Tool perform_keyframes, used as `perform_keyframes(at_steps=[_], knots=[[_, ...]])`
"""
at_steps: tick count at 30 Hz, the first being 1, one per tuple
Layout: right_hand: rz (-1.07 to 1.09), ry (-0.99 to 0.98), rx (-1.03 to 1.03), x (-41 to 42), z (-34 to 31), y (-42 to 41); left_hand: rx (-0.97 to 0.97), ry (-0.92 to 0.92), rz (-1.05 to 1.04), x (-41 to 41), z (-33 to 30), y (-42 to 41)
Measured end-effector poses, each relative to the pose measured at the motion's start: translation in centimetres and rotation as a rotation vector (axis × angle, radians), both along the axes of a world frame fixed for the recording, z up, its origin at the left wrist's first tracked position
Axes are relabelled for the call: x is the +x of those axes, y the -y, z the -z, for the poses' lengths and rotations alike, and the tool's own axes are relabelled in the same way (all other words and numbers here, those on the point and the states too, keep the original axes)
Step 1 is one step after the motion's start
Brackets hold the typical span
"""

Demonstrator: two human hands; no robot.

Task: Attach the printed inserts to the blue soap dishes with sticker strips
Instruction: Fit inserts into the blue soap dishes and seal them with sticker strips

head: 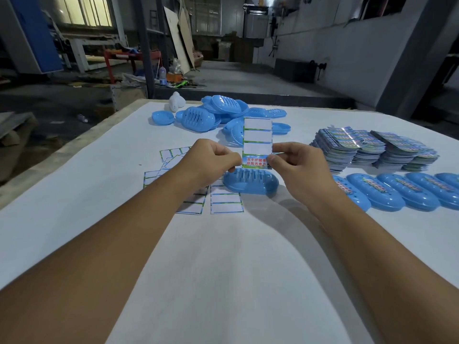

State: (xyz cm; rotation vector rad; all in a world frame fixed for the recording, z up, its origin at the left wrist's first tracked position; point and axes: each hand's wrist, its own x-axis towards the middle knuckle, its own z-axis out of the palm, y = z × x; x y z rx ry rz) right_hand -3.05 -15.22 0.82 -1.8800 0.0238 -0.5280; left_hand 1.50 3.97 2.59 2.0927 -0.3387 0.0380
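Both my hands hold a sticker sheet [257, 140] upright above a blue soap dish [250, 182] lying slotted side up on the white table [223, 256]. My left hand [212, 158] pinches the sheet's lower left edge. My right hand [294, 160] pinches its lower right corner, at the one printed sticker left on the sheet; the three panels above are blank white. The dish under my hands carries no sticker.
A heap of plain blue dishes [218, 115] lies at the table's far side beside a white object [176, 101]. Stacks of printed sheets [372, 147] sit at the right, with a row of stickered dishes [397, 192] in front. Used backing sheets [198, 194] lie left of the dish.
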Motion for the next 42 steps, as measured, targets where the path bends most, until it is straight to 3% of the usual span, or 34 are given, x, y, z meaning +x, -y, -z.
perform_keyframes(at_steps=[9, 13, 20, 32, 42], knots=[[0.021, -0.009, -0.010, 0.0, 0.0, -0.1, 0.034, 0.010, 0.015, -0.1, -0.2, 0.1], [0.102, 0.010, -0.159, -0.2, 0.0, 0.0, -0.004, 0.053, 0.059, -0.2, -0.1, 0.2], [-0.053, -0.003, -0.155, -1.2, -0.3, -1.2, -0.064, 0.116, 0.155, -0.7, 0.3, 0.8], [-0.016, 0.006, -0.338, -1.4, -0.2, -1.3, -0.073, 0.164, 0.219, -0.9, 0.9, 1.2], [0.060, 0.004, -0.416, -1.3, -0.2, -1.3, 0.160, 0.348, 0.175, -1.6, 1.0, 1.8]])
